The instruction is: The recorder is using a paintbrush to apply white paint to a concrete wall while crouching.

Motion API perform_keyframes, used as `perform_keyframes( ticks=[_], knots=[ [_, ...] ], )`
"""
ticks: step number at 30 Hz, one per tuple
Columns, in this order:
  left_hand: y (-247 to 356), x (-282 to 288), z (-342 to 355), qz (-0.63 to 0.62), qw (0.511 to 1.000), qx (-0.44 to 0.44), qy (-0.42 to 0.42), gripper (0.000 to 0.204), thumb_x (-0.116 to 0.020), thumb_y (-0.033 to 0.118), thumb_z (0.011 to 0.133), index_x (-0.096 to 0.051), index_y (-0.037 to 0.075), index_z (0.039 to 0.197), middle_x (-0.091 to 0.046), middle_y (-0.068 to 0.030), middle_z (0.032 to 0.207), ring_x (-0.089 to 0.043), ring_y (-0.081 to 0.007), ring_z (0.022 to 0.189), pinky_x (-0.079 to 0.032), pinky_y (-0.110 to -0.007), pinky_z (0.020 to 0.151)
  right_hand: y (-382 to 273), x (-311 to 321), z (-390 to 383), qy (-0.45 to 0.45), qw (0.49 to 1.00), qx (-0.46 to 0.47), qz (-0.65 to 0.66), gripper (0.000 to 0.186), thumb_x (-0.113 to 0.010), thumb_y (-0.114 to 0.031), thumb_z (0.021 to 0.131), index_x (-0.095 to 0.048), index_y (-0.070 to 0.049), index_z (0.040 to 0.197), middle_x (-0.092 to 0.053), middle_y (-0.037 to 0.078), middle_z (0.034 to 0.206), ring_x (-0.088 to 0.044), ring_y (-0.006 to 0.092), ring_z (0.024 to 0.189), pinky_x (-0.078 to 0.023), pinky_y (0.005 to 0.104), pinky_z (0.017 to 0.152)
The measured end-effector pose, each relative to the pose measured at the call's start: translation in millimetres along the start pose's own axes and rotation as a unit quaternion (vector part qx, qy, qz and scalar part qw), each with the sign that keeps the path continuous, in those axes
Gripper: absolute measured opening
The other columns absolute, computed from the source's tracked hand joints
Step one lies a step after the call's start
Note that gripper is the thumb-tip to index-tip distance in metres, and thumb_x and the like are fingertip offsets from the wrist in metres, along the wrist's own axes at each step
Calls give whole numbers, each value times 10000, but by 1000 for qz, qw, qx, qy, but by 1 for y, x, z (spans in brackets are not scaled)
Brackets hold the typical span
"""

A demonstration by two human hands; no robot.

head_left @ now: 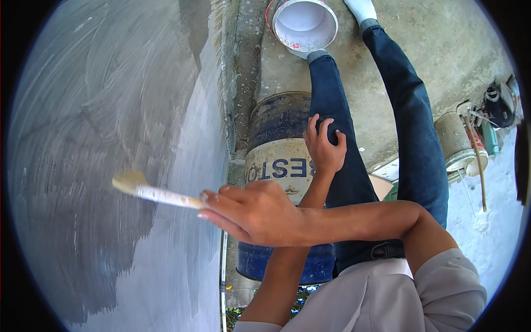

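Note:
A paintbrush with pale bristles and a white-smeared handle (168, 197) is pinched in my right hand (257, 213), which reaches across to the left. Its bristles (129, 181) are at the wall (83, 166); whether they press on it I cannot tell. Streaky grey, wet-looking strokes cover much of that wall, with a paler whitish area along its right and lower parts. My left hand (326, 146) passes under the right forearm and rests at my jeans leg (344, 166), its fingers apart and slightly bent, holding nothing.
A blue and cream metal drum (276, 152) stands beside the wall, close to my leg. Beyond it is a white-coated bucket (305, 25) near my foot. At right are dirty buckets (453, 141), a wooden stick (477, 160) and a black bag (498, 105).

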State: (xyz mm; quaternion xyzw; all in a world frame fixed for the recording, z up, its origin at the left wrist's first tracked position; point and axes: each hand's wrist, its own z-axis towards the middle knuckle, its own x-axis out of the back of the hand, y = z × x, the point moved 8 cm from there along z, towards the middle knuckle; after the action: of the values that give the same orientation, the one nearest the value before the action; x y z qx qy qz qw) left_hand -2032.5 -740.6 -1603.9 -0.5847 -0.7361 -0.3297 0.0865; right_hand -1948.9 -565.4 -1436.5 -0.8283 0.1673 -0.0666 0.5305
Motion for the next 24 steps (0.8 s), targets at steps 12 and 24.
perform_keyframes(
  ticks=[12,24],
  knots=[
    [3,-16,-5,-92,996,-9,5,419,-719,227,838,-621,94,1223,-568,-201,1317,-531,-337,1246,-408,-440,1046,146,97,12,-14,976,-168,-141,216,-598,-232,985,-625,-18,989,-652,194,729,-654,419,665,-512,489,593],
    [-102,-45,219,-186,932,309,20,827,-755,488,846,-397,40,1442,-468,-217,1452,-504,-325,1296,-399,-450,1083,204,241,-13,-6,925,-325,-194,288,-549,-263,1011,-619,16,1002,-642,254,707,-655,454,700,-506,484,627]
  ],
)
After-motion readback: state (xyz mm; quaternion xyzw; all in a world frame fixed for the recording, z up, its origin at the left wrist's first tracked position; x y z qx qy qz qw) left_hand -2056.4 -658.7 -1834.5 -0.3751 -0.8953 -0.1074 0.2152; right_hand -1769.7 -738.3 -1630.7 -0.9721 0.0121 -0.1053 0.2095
